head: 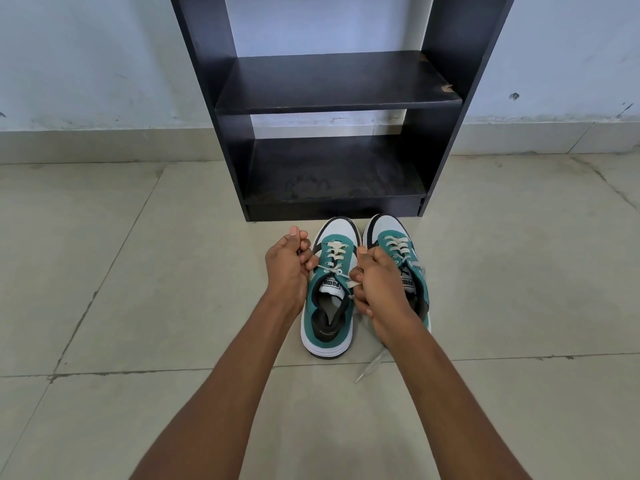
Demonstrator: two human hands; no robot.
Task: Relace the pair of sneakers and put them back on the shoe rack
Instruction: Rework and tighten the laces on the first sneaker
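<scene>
Two bare forearms reach forward from the bottom edge, over the pale tiled floor (138, 271). The left hand (289, 268) is curled closed at the left side of the left sneaker (329, 289), fingers pinched on one end of its white lace (334, 270). The right hand (377, 289) is likewise clenched, gripping the other lace end between the two shoes — the lace runs taut across the tongue from fist to fist. The right sneaker (398, 251), teal and white like its mate, stands just beside it, partly hidden by the right hand; it is laced up the front, and a loose lace end (372, 365) trails on the tile near its heel. Both shoes stand on the floor, toes pointing at the black shoe rack (332, 98) just beyond them — its two shelves hold nothing.
</scene>
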